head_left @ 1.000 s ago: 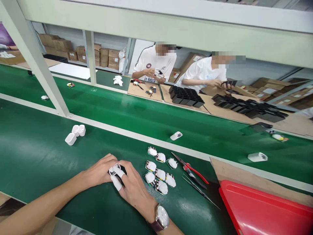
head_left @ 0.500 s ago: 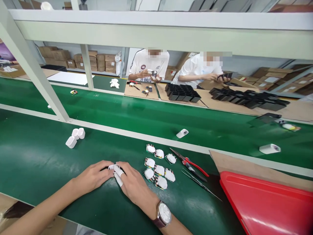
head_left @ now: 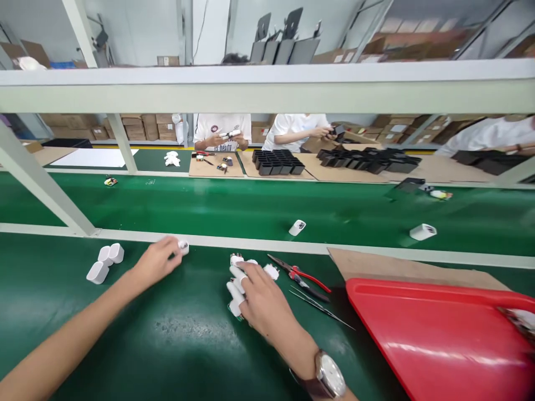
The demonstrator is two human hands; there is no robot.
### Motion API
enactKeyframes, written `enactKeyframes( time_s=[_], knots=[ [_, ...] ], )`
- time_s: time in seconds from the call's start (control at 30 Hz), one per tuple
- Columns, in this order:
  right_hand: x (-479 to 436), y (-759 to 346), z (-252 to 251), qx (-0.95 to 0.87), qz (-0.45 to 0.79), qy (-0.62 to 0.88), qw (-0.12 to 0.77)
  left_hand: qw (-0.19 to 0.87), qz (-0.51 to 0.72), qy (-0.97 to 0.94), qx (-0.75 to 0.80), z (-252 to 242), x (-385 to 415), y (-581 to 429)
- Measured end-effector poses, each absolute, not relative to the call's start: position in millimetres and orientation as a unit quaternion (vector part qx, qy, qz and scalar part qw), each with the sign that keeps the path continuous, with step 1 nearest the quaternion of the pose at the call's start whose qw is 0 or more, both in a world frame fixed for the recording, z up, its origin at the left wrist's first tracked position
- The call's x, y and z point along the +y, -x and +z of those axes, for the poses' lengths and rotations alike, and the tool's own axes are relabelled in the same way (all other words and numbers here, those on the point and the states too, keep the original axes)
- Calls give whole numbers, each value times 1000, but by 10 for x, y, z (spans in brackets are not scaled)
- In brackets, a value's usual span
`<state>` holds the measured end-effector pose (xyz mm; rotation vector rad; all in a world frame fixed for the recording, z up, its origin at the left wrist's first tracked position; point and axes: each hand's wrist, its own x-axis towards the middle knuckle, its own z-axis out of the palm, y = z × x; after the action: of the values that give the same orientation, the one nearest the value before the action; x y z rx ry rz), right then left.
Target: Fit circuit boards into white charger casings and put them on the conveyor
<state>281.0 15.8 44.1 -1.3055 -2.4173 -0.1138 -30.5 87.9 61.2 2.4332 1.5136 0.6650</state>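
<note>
One small casing [head_left: 184, 249], white, rounded, dark-marked

The small housing [head_left: 184, 248] is white, the pliers [head_left: 295, 273] red and black, the tray [head_left: 418, 334] bright red, the worktop [head_left: 184, 345] dark green.

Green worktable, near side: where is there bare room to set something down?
Bare: the broad patch between left hand and right hand, and left of the white cups. Crowded: under and right of the right hand: white parts, pliers, tweezers, red tray.
</note>
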Motion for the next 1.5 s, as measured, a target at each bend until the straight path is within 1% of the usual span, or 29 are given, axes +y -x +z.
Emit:
enactKeyframes(
  time_s=[0.07, 0.1, 0.17, 0.23, 0.37, 0.5, 0.57, 0.67, 0.8, 0.87, 0.93, 1.03, 1.1, 1.13, 1.27, 1.4, 1.5],
  knots=[
    [374, -2921, 442, -841, -61, 527, 108, 76, 230, -793, 560, 683, 1421, 280],
    [489, -2955, 438, -831, -66, 546, 81, 70, 230, -780, 578, 700, 1651, 263],
    [707, -2977, 422, -824, -71, 559, 67, 67, 224, -763, 603, 704, 1971, 235],
    [882, -2940, 393, -831, -70, 548, 74, 73, 216, -760, 608, 701, 2078, 263],
    [963, -2702, 296, -875, -43, 469, 108, 71, 212, -767, 601, 838, 1795, 691],
    [640, -2390, 173, -923, 6, 355, 149, 48, 195, -740, 642, 1118, 1216, 1462],
    [438, -2288, 121, -927, 11, 330, 176, 50, 163, -741, 650, 1174, 950, 1783],
    [246, -2222, 65, -919, 0, 331, 212, 54, 123, -763, 633, 1092, 711, 1986],
    [188, -2229, 37, -903, 7, 355, 240, 67, 149, -787, 594, 872, 617, 1615],
    [173, -2247, 55, -901, 15, 362, 239, 106, 179, -816, 539, 753, 541, 1229],
    [135, -2266, 107, -894, 29, 374, 246, 172, 209, -842, 466, 601, 408, 828],
    [34, -2286, 234, -860, 75, 383, 328, 264, 255, -823, 434, 304, 175, 382],
    [-40, -2288, 317, -844, 105, 363, 380, 302, 285, -792, 448, 109, 53, 235],
    [-71, -2285, 345, -846, 107, 350, 388, 313, 296, -782, 450, 32, 8, 199],
    [-145, -2275, 332, -868, 71, 338, 356, 290, 329, -792, 424, -98, -81, 190],
    [-168, -2305, 235, -889, 38, 329, 315, 242, 347, -814, 399, -51, -93, 224],
    [-179, -2314, 229, -901, 25, 319, 294, 231, 342, -818, 401, -13, -95, 239]
  ],
)
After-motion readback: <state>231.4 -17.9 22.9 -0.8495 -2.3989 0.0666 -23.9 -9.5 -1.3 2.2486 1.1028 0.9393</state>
